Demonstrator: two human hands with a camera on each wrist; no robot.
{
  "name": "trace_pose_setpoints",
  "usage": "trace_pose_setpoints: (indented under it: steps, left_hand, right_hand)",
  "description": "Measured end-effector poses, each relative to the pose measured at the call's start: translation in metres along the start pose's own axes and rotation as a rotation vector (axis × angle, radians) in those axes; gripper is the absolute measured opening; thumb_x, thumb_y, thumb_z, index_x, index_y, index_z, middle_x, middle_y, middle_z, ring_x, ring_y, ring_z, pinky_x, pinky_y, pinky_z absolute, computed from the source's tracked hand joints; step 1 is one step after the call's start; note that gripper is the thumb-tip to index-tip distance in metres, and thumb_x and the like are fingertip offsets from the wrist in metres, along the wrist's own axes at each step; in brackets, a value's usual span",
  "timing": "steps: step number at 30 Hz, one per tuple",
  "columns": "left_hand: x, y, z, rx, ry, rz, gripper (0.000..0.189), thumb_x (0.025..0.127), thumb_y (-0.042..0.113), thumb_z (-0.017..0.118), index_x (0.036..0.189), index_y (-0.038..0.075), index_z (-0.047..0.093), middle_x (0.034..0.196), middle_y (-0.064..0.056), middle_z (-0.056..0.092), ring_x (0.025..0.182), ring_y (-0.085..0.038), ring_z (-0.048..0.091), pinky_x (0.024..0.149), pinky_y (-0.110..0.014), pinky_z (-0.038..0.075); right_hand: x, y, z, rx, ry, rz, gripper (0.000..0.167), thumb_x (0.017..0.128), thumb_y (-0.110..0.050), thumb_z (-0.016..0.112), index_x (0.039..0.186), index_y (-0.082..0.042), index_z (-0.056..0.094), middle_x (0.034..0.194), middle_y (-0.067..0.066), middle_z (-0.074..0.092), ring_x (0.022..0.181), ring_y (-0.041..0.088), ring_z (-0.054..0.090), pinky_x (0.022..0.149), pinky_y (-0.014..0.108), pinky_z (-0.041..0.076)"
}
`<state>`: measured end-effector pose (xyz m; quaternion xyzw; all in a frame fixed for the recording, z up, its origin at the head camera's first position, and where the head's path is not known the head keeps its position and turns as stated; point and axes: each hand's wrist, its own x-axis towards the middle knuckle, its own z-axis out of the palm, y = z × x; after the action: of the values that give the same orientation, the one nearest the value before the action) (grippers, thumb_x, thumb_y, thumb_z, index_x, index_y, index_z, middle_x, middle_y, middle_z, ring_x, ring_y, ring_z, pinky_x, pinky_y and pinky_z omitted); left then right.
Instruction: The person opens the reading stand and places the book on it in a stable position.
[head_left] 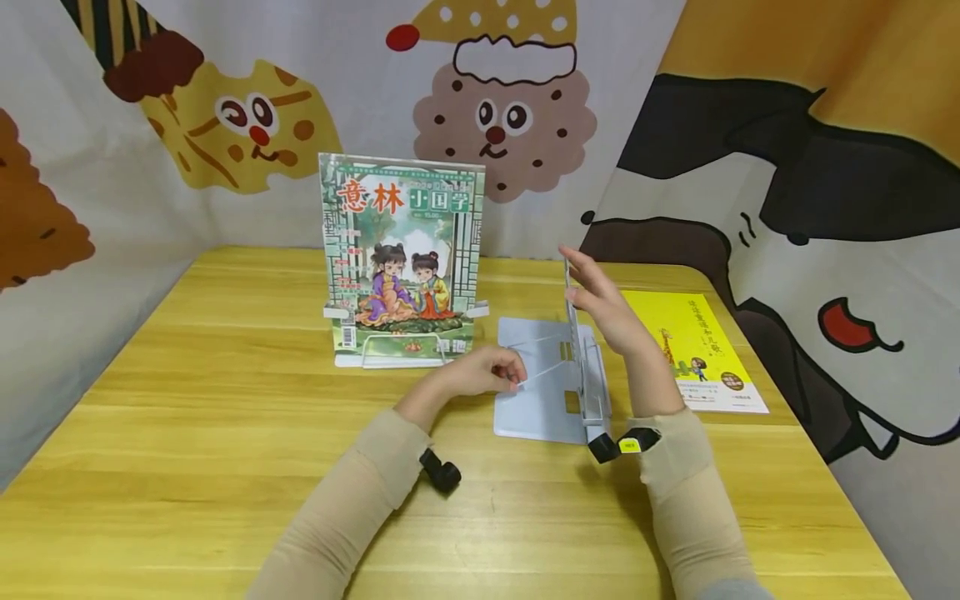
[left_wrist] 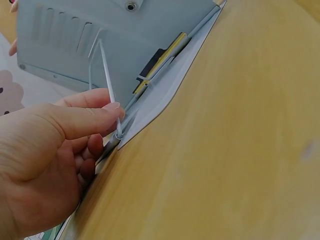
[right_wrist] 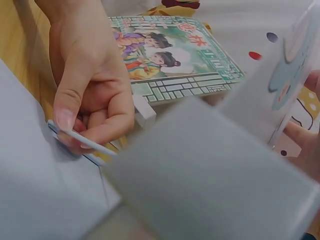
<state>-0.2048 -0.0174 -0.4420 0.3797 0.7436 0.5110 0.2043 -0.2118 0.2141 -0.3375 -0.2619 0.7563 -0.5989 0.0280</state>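
Note:
A pale grey-blue book stand has its base (head_left: 521, 417) flat on the table, its back panel (left_wrist: 55, 30) raised nearly upright. My left hand (head_left: 480, 372) pinches the bent wire support (left_wrist: 108, 75) between thumb and fingers. Slots in a row mark the panel's back, near the wire's upper end. On the panel's other side my right hand (head_left: 603, 304) rests against its far edge, fingers fairly straight. A blurred grey ledge (right_wrist: 210, 175) of the stand fills much of the right wrist view. The panel's front shows a cartoon print (right_wrist: 290, 70).
To the left, a green magazine (head_left: 405, 250) stands on another stand with white side clips (head_left: 477, 309). A yellow book (head_left: 712, 350) lies flat at the right, partly behind my right arm. A cartoon-printed curtain (head_left: 367, 108) hangs behind the wooden table (head_left: 225, 467).

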Motion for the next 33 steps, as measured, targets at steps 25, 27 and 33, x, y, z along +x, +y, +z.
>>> trace_pose_setpoints:
  steps: [25, 27, 33]
  left_hand:
    - [-0.002, 0.004, 0.002, 0.048, -0.001, 0.002, 0.02, 0.082, -0.005, 0.069, 0.102, -0.001, 0.07, 0.085, -0.005, 0.065, 0.079, -0.013, 0.058, 0.075, -0.026, 0.051]
    - [-0.004, 0.006, 0.001, 0.063, -0.005, 0.015, 0.023, 0.082, -0.004, 0.07, 0.105, -0.002, 0.069, 0.088, -0.007, 0.066, 0.081, -0.013, 0.058, 0.077, -0.026, 0.05]
    - [-0.013, 0.024, 0.002, 0.105, 0.045, 0.025, 0.037, 0.09, 0.012, 0.067, 0.125, -0.001, 0.06, 0.113, -0.011, 0.064, 0.098, -0.019, 0.058, 0.089, -0.033, 0.048]
  right_hand:
    - [0.009, 0.002, 0.009, -0.134, -0.044, 0.018, 0.061, 0.097, -0.022, 0.054, 0.152, -0.014, 0.028, 0.157, 0.003, 0.021, 0.141, 0.03, 0.018, 0.105, 0.063, 0.021]
    - [0.01, 0.004, 0.005, -0.147, -0.064, -0.001, 0.061, 0.098, -0.023, 0.055, 0.152, -0.012, 0.028, 0.157, 0.004, 0.021, 0.141, 0.031, 0.017, 0.106, 0.062, 0.021]
    - [0.016, 0.01, -0.009, -0.144, -0.135, -0.039, 0.062, 0.097, -0.02, 0.057, 0.151, -0.008, 0.028, 0.156, 0.007, 0.023, 0.14, 0.033, 0.019, 0.107, 0.06, 0.022]
